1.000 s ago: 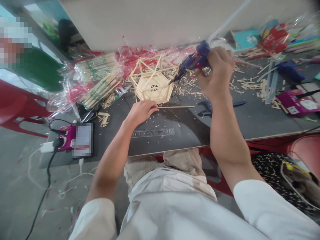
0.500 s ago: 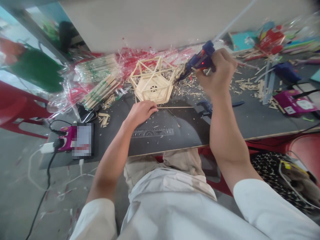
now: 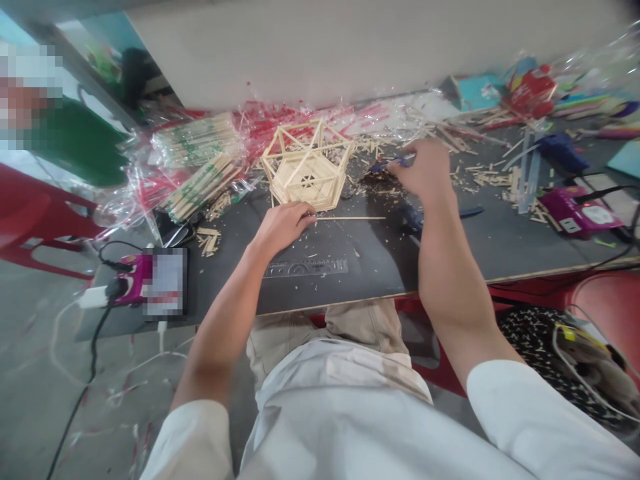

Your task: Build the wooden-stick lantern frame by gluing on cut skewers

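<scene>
My left hand is closed with its fingertips on the left end of a thin wooden stick, which lies along the dark table. Just behind that hand stands a wooden stick frame, a many-sided, basket-like build with an open lattice top. Farther right, my right hand is low over the table, finger and thumb round a blue glue gun. The hand hides most of the gun, and its dark nozzle end is blurred among scraps.
Bundles of sticks and plastic wrappers lie at the back left. A clear ruler is near the front edge. Blue pliers-like tool lies under my right forearm. Purple power strips and cables sit at both sides.
My right hand has lowered the glue gun from above the table to the tabletop scraps. My left hand stays on the stick.
</scene>
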